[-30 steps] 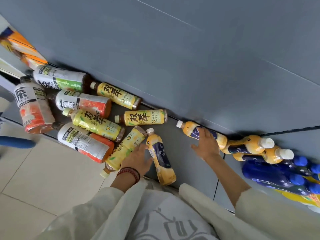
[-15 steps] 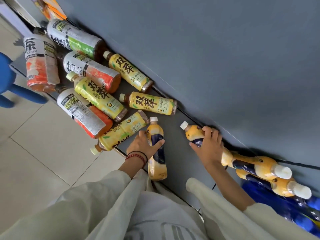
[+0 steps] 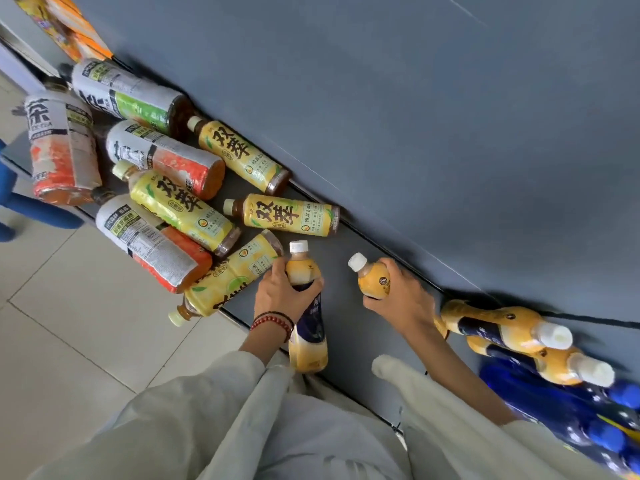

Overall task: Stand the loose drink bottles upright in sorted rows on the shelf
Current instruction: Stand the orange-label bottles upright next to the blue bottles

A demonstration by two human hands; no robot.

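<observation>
My left hand (image 3: 282,295) grips the upper body of an orange drink bottle (image 3: 308,344) with a navy label and white cap, lying at the shelf's front edge. My right hand (image 3: 403,299) is closed around a second orange bottle (image 3: 372,278), whose cap end is raised off the grey shelf (image 3: 349,317). Two more orange bottles (image 3: 502,327) stand upright to the right against the back panel. Several yellow-label tea bottles (image 3: 287,214) and larger white-label tea bottles (image 3: 152,240) lie loose in a pile on the left.
Blue-capped bottles (image 3: 568,414) stand in front of the orange ones at the right. The grey back panel (image 3: 415,116) rises behind the shelf. Beige floor tiles (image 3: 69,323) lie below the shelf edge, with a blue object (image 3: 20,209) at the far left.
Both hands have closed around their orange bottles. The right one has lifted its bottle's cap end off the shelf; the left one has wrapped further around its bottle.
</observation>
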